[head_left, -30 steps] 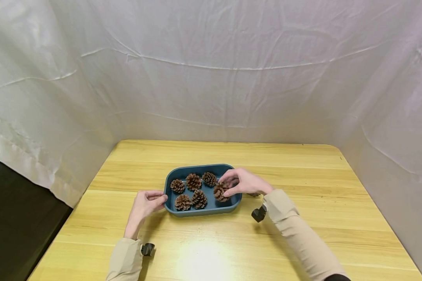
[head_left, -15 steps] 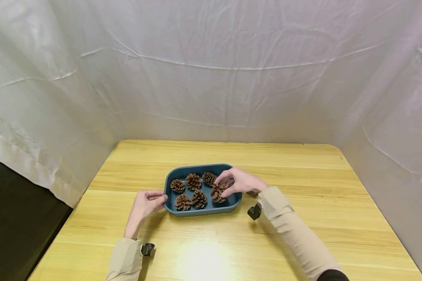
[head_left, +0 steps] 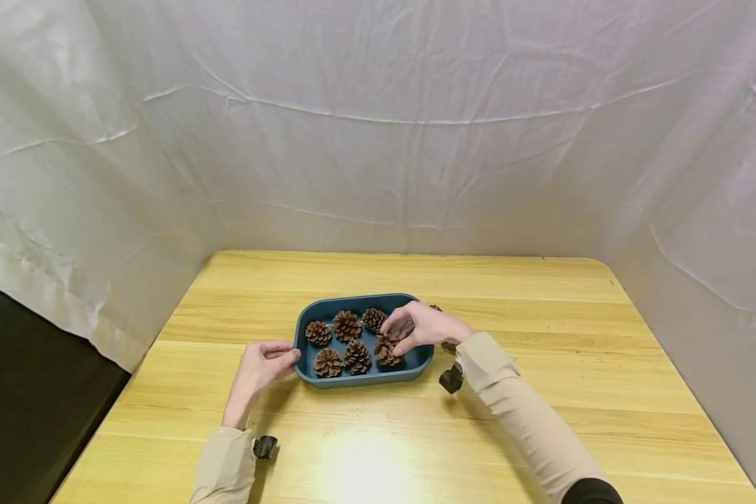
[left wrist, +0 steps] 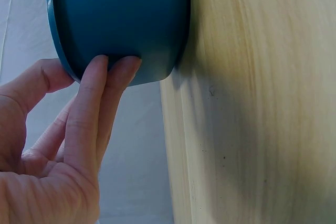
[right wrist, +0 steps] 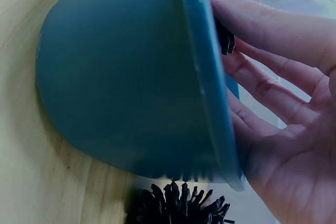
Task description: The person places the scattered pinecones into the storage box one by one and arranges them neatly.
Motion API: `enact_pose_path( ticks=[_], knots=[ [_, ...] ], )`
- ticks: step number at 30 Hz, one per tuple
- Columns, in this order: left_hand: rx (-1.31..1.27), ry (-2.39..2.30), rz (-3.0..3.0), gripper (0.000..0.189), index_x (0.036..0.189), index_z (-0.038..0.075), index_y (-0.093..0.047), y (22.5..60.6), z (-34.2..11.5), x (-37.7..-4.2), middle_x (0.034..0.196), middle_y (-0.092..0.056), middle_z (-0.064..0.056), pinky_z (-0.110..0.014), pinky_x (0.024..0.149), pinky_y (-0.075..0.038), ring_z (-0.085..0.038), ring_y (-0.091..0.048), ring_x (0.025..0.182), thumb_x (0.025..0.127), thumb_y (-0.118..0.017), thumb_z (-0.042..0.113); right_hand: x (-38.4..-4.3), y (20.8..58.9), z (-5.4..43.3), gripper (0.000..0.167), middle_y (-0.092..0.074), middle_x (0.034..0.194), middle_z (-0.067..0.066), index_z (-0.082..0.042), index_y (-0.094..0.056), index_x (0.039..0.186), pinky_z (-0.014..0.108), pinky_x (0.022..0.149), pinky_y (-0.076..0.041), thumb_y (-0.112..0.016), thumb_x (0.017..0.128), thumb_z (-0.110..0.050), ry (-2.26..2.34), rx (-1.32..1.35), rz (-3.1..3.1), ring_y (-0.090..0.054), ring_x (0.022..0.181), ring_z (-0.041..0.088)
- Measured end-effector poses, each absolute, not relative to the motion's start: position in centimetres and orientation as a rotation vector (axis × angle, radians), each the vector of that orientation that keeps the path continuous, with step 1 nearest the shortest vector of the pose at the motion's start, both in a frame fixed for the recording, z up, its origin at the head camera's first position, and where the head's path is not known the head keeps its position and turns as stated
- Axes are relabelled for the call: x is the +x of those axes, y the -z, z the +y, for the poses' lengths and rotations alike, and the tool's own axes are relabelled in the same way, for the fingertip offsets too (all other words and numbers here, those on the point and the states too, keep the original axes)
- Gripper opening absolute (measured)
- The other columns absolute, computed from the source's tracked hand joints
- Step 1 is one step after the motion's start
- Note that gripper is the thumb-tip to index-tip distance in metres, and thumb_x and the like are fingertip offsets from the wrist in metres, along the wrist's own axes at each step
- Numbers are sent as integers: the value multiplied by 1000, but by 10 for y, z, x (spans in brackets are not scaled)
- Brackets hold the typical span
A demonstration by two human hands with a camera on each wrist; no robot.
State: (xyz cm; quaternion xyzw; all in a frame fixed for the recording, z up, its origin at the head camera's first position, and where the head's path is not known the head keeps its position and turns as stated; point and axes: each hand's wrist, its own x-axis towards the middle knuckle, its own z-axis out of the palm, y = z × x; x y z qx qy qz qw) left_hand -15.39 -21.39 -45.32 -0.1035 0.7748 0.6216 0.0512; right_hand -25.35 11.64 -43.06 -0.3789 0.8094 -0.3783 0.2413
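A blue oblong tray [head_left: 362,381] stands on the table with several brown pine cones [head_left: 346,325] inside. At its left end, my left hand [head_left: 261,367] pinches the rim, thumb on one side and fingertips [left wrist: 93,69] against the outer wall. Inside the right end, my right hand [head_left: 431,327] holds a pine cone [head_left: 386,350] between thumb and fingers, low beside the other cones. The right wrist view shows the tray wall [right wrist: 121,77] hiding most of that cone; only a few dark scales show above the rim.
Outside the tray, pine cones lie on the wooden table [head_left: 542,364] behind the right wrist, partly hidden; one pine cone [right wrist: 181,205] shows close to the tray's end wall. Pale cloth [head_left: 403,140] hangs around the back and sides.
My right hand has moved slightly left and down with its pine cone, which now sits lower in the tray. My left hand and the tray have stayed put.
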Motion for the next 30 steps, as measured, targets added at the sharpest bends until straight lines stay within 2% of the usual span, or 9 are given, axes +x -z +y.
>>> enact_pose_path(
  ticks=[10, 13, 19, 25, 30],
  knots=[
    [-325, -1877, 2360, 35, 119, -18, -63, 454, -214, -154, 100, -77, -22, -20, 71, -65, -10, -74, 76, 90, -70, 0, -253, 432, 110, 40, -71, 113, 15, 0, -68, 122, 23, 83, -63, -80, 84, -5, 1021, -1003, 2211, -69, 93, 17],
    [-327, -1882, 2357, 35, 119, -19, -63, 454, -214, -154, 98, -78, -18, -20, 70, -64, -9, -73, 75, 90, -70, -1, -253, 432, 109, 40, -70, 114, 15, -1, -69, 122, 23, 83, -63, -80, 84, -5, 1013, -992, 2215, -69, 92, 17],
    [-318, -1888, 2355, 35, 119, -19, -62, 454, -214, -154, 97, -78, -19, -19, 70, -64, -8, -73, 75, 90, -69, -1, -253, 434, 106, 37, -71, 111, 12, -5, -71, 119, 21, 81, -62, -81, 84, -7, 972, -990, 2240, -68, 91, 16],
    [-319, -1889, 2361, 34, 119, -19, -63, 453, -213, -154, 99, -77, -22, -20, 70, -64, -9, -73, 75, 90, -69, -2, -252, 433, 105, 38, -73, 109, 16, 1, -68, 122, 23, 82, -63, -79, 86, -6, 974, -1000, 2219, -71, 95, 22],
    [-323, -1894, 2358, 34, 118, -19, -63, 454, -213, -154, 97, -77, -21, -20, 69, -64, -9, -74, 74, 89, -70, -2, -252, 433, 106, 42, -69, 119, 18, 3, -66, 125, 25, 86, -63, -78, 86, -6, 1020, -962, 2215, -68, 104, 28]
  ],
)
